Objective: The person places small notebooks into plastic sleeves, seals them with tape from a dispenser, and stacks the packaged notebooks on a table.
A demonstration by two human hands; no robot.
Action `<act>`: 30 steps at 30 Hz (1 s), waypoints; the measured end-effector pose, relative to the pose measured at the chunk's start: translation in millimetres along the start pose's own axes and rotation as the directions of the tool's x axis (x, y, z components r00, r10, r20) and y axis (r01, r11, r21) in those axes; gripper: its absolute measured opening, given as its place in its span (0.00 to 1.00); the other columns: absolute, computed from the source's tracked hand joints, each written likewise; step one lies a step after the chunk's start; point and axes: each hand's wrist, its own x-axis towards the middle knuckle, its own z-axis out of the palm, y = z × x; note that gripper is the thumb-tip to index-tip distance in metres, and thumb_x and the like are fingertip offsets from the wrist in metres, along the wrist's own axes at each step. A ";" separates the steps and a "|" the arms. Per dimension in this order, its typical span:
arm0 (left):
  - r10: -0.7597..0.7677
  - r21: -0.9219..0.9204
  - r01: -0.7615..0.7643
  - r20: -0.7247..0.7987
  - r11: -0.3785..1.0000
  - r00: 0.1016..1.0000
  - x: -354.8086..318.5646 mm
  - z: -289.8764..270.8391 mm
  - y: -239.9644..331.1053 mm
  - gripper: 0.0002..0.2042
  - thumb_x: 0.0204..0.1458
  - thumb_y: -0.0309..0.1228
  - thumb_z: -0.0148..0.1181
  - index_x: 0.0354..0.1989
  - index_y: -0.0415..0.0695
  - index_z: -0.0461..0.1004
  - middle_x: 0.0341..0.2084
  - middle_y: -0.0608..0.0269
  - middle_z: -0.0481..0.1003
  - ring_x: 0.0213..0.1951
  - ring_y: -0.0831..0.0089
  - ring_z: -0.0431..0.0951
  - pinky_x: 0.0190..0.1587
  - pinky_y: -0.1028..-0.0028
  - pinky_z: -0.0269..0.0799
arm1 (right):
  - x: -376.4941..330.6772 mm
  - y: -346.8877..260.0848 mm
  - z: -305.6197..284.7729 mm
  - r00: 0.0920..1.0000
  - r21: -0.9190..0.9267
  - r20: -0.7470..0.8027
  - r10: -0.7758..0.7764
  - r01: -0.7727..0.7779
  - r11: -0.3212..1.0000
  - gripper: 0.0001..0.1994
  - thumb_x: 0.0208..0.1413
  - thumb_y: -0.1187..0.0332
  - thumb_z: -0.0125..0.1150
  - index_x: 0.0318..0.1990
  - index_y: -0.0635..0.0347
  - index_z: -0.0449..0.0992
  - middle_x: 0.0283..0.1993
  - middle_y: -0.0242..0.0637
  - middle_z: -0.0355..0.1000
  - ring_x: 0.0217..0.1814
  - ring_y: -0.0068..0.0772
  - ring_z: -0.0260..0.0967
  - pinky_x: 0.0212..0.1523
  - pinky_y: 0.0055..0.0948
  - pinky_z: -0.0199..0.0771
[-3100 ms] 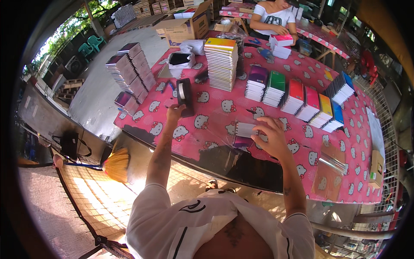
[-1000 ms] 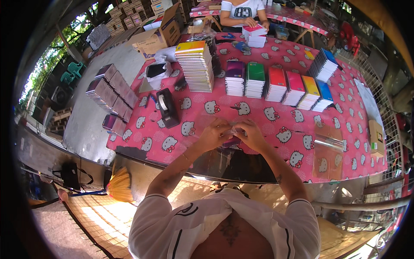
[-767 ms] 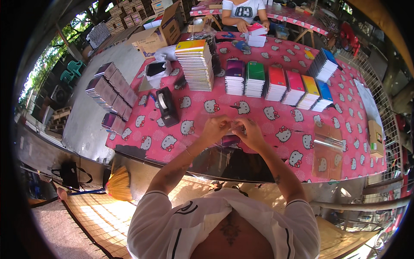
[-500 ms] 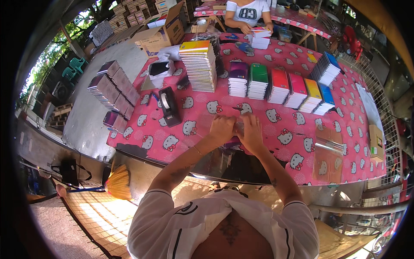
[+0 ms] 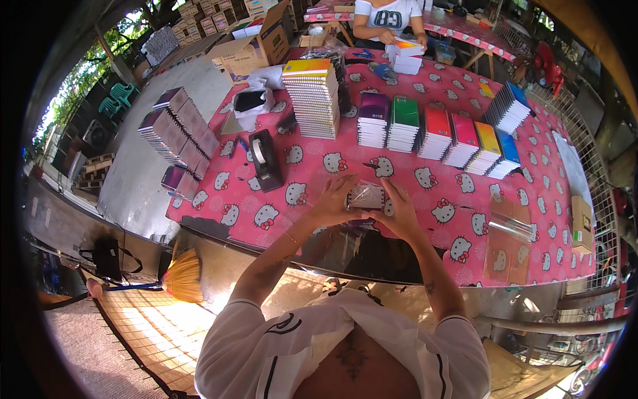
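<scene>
A long table [image 5: 312,174] under a pink cat-face print fills the scene, a strip of dark surface bare at its near edge. Across the table's far side sits a co-worker [image 5: 387,18] in a white shirt, hands on a short stack of notebooks [image 5: 407,64]. Past the table's far left side stands an open cardboard carton [image 5: 251,54]. A row of six notebook stacks [image 5: 436,138], purple, green, red, pink, yellow and blue, runs across the table's right half. Dark-covered stacks [image 5: 179,136] rise at the table's left end, and a yellow-topped tower [image 5: 311,100] of spiral-bound notebooks stands left of the table's middle. A black tape dispenser [image 5: 266,161] rests on the table's left half. At the middle of the table's near side, the left hand [image 5: 334,199] and right hand [image 5: 399,211] are clamped on opposite sides of a film-covered notebook [image 5: 367,197], thumbs along its near edge; whether it touches the table cannot be told. Blue pens [image 5: 234,147] lie toward the table's left end.
</scene>
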 end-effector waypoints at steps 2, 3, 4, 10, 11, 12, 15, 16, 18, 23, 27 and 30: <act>-0.011 0.041 0.010 0.026 0.999 1.000 -6.8 2.4 2.9 0.49 0.44 0.55 0.71 0.71 0.43 0.55 0.60 0.45 0.69 0.66 0.49 0.65 0.72 0.42 0.41 | -0.4 -2.4 -1.8 0.998 0.030 0.061 -0.005 0.003 1.000 0.42 0.44 0.56 0.76 0.68 0.55 0.63 0.62 0.47 0.66 0.62 0.54 0.65 0.61 0.49 0.65; -0.003 0.032 0.003 0.018 0.999 1.000 -6.3 2.0 5.0 0.50 0.43 0.55 0.72 0.71 0.43 0.55 0.59 0.47 0.70 0.65 0.51 0.66 0.72 0.41 0.41 | 1.5 -3.4 -4.4 0.998 0.044 0.070 -0.001 -0.002 0.999 0.42 0.44 0.56 0.76 0.68 0.55 0.64 0.62 0.46 0.66 0.62 0.54 0.65 0.61 0.48 0.65; 0.004 0.022 -0.005 0.009 1.000 1.000 -6.2 1.5 7.0 0.50 0.42 0.54 0.73 0.71 0.43 0.55 0.59 0.50 0.72 0.63 0.52 0.68 0.71 0.40 0.41 | 2.7 -3.8 -6.3 0.997 0.057 0.078 0.004 -0.008 0.998 0.41 0.44 0.57 0.76 0.67 0.54 0.65 0.62 0.45 0.67 0.62 0.53 0.65 0.61 0.48 0.65; 0.082 -0.024 -0.083 -0.063 0.996 0.995 -1.1 0.8 6.2 0.35 0.42 0.43 0.75 0.60 0.45 0.71 0.52 0.58 0.76 0.60 0.57 0.72 0.69 0.42 0.48 | -9.2 4.2 -0.7 0.992 -0.060 0.003 -0.129 0.129 0.990 0.19 0.47 0.64 0.73 0.48 0.56 0.79 0.54 0.37 0.71 0.51 0.44 0.70 0.51 0.45 0.69; 0.132 0.001 -0.132 -0.072 0.991 0.989 0.1 0.6 6.4 0.31 0.42 0.40 0.75 0.57 0.46 0.74 0.51 0.58 0.77 0.59 0.57 0.72 0.68 0.42 0.51 | -14.8 6.9 3.8 0.993 -0.030 -0.031 -0.116 0.115 0.993 0.18 0.47 0.64 0.73 0.46 0.56 0.79 0.53 0.36 0.71 0.50 0.44 0.70 0.50 0.45 0.69; 0.139 -0.029 -0.142 -0.081 0.989 0.987 0.6 1.3 8.3 0.27 0.42 0.38 0.75 0.53 0.45 0.76 0.50 0.58 0.77 0.58 0.58 0.73 0.66 0.46 0.55 | -19.4 7.6 7.9 0.993 -0.001 -0.067 -0.101 0.101 0.995 0.16 0.47 0.64 0.73 0.43 0.56 0.79 0.52 0.36 0.71 0.48 0.43 0.69 0.49 0.45 0.68; 0.111 -0.127 -0.123 -0.099 0.984 0.989 -1.1 3.8 14.6 0.19 0.42 0.34 0.75 0.44 0.45 0.81 0.48 0.58 0.77 0.54 0.60 0.76 0.58 0.55 0.67 | -19.3 9.8 8.0 0.994 -0.002 -0.086 -0.065 0.065 0.998 0.15 0.46 0.65 0.74 0.40 0.57 0.79 0.49 0.36 0.74 0.48 0.43 0.71 0.48 0.44 0.69; 0.069 -0.166 -0.085 -0.097 0.982 0.993 -2.3 4.1 15.6 0.19 0.41 0.33 0.75 0.43 0.44 0.81 0.47 0.59 0.77 0.52 0.61 0.77 0.55 0.59 0.70 | -14.3 5.6 6.3 0.995 -0.014 -0.078 -0.055 0.054 0.998 0.15 0.45 0.65 0.75 0.40 0.58 0.80 0.49 0.37 0.75 0.48 0.44 0.71 0.49 0.43 0.70; 0.045 -0.171 -0.061 -0.100 0.983 0.994 -5.7 0.0 13.9 0.17 0.40 0.31 0.75 0.40 0.44 0.81 0.44 0.59 0.77 0.47 0.61 0.79 0.48 0.63 0.74 | 4.8 -23.1 -6.3 0.984 -0.022 -0.141 -0.104 0.102 0.995 0.14 0.46 0.65 0.74 0.39 0.58 0.79 0.47 0.37 0.74 0.49 0.44 0.71 0.50 0.43 0.69; 0.223 0.045 -0.222 -0.014 0.974 0.975 12.3 -6.4 9.8 0.14 0.42 0.34 0.74 0.37 0.45 0.80 0.35 0.61 0.78 0.38 0.61 0.79 0.37 0.64 0.75 | 17.2 -8.9 -12.7 0.979 0.001 0.160 -0.125 0.126 0.992 0.14 0.48 0.64 0.71 0.41 0.58 0.77 0.44 0.39 0.73 0.51 0.48 0.69 0.56 0.43 0.67; 0.094 -0.120 -0.070 0.207 0.990 0.974 32.9 -25.3 9.2 0.13 0.42 0.32 0.73 0.38 0.46 0.81 0.30 0.61 0.79 0.37 0.63 0.80 0.38 0.64 0.75 | 20.7 -4.3 -5.4 0.979 0.062 0.175 -0.100 0.091 0.994 0.11 0.51 0.69 0.67 0.41 0.59 0.76 0.40 0.40 0.73 0.47 0.51 0.71 0.52 0.45 0.70; -0.144 -0.185 0.205 0.298 0.961 0.944 41.6 -25.1 18.8 0.14 0.43 0.35 0.72 0.38 0.45 0.81 0.30 0.60 0.80 0.37 0.63 0.81 0.41 0.63 0.75 | 20.8 -1.5 5.5 0.993 0.042 0.101 -0.055 0.051 0.998 0.12 0.51 0.71 0.66 0.43 0.59 0.75 0.36 0.42 0.73 0.43 0.53 0.71 0.49 0.46 0.71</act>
